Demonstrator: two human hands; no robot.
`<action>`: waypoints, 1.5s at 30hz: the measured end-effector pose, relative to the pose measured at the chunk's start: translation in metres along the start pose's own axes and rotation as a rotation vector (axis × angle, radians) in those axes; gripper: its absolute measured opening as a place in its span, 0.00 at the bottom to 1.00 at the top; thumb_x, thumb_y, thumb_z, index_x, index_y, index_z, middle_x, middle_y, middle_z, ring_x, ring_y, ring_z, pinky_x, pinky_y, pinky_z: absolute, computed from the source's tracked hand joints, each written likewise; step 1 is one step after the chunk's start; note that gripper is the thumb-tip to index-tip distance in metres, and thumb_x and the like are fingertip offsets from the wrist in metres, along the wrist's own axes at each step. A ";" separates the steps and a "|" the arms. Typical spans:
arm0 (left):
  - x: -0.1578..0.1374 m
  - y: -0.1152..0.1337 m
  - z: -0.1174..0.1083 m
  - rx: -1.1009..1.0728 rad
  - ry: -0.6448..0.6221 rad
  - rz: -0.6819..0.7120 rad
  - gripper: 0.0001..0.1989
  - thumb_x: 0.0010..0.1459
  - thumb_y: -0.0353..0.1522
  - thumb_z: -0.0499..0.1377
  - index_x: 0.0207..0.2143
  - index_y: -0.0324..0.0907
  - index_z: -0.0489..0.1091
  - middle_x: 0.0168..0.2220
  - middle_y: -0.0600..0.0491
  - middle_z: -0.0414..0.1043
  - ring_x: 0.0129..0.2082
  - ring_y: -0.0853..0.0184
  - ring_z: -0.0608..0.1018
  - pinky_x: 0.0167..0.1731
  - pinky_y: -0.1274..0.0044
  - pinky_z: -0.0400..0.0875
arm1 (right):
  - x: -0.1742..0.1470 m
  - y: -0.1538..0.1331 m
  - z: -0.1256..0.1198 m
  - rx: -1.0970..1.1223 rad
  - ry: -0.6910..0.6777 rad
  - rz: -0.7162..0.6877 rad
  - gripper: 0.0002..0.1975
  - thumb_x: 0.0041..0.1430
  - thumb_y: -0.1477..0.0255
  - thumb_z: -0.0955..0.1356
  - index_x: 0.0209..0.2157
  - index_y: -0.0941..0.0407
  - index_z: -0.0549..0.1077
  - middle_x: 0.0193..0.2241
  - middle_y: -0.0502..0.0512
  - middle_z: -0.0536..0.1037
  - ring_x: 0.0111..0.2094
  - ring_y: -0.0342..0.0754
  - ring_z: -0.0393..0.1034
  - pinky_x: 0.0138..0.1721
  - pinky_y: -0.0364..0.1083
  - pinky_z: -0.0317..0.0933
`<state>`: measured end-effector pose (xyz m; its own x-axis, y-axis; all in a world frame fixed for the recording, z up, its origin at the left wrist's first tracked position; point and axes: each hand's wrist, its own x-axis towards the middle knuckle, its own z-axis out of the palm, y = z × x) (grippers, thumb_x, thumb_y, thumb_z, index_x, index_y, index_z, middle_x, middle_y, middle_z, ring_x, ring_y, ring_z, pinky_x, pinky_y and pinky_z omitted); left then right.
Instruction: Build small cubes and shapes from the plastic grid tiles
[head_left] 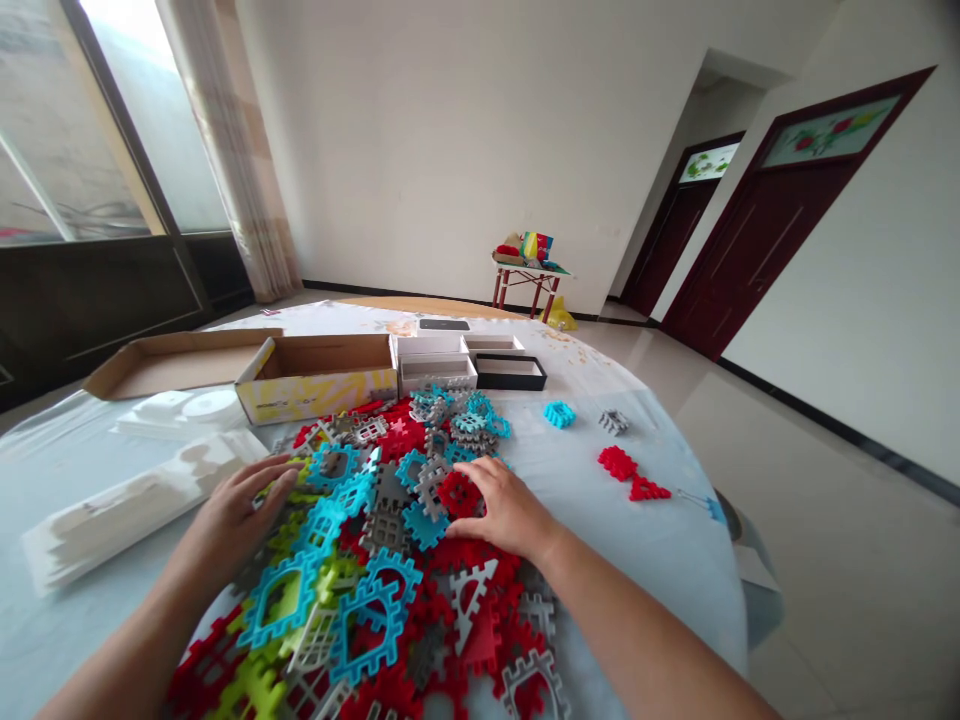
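A large heap of plastic interlocking building pieces in red, blue, green, grey and white covers the middle of the table before me. My left hand lies on the heap's left side, thumb apart from the fingers, close to green pieces; its fingertips are partly hidden. On the right, my right hand has its thumb and fingers on either side of a red interlocking piece with small windows. Just left of that piece are a grey piece and a blue piece.
An open cardboard box, small white trays and a black tray stand behind the heap. White plastic packaging lies left. Blue, grey and red pieces sit apart at right, near the table's edge.
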<state>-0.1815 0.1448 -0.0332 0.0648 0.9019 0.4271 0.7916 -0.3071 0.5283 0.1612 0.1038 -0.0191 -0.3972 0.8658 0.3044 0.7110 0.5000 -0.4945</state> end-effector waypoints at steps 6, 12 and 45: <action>-0.001 0.007 -0.001 -0.008 0.002 0.004 0.27 0.53 0.51 0.47 0.39 0.41 0.72 0.44 0.46 0.73 0.46 0.61 0.73 0.50 0.71 0.64 | -0.009 -0.007 -0.007 0.045 0.068 -0.063 0.32 0.46 0.58 0.71 0.53 0.51 0.63 0.51 0.59 0.65 0.53 0.53 0.57 0.54 0.54 0.51; -0.004 0.011 -0.003 -0.002 -0.012 -0.006 0.27 0.54 0.50 0.46 0.39 0.40 0.72 0.45 0.46 0.72 0.46 0.62 0.72 0.51 0.70 0.63 | -0.011 -0.036 -0.015 0.125 0.021 -0.229 0.15 0.53 0.65 0.68 0.43 0.53 0.71 0.39 0.54 0.74 0.43 0.48 0.65 0.48 0.49 0.56; -0.003 0.009 0.002 -0.006 0.007 0.021 0.28 0.51 0.53 0.47 0.37 0.41 0.73 0.42 0.46 0.75 0.44 0.60 0.75 0.50 0.70 0.65 | -0.019 -0.005 -0.032 0.134 0.164 -0.055 0.08 0.57 0.72 0.64 0.38 0.53 0.74 0.33 0.52 0.77 0.37 0.45 0.68 0.42 0.46 0.61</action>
<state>-0.1737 0.1404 -0.0311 0.0765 0.8931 0.4434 0.7865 -0.3274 0.5237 0.1839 0.0839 0.0040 -0.3252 0.8279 0.4569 0.6033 0.5537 -0.5739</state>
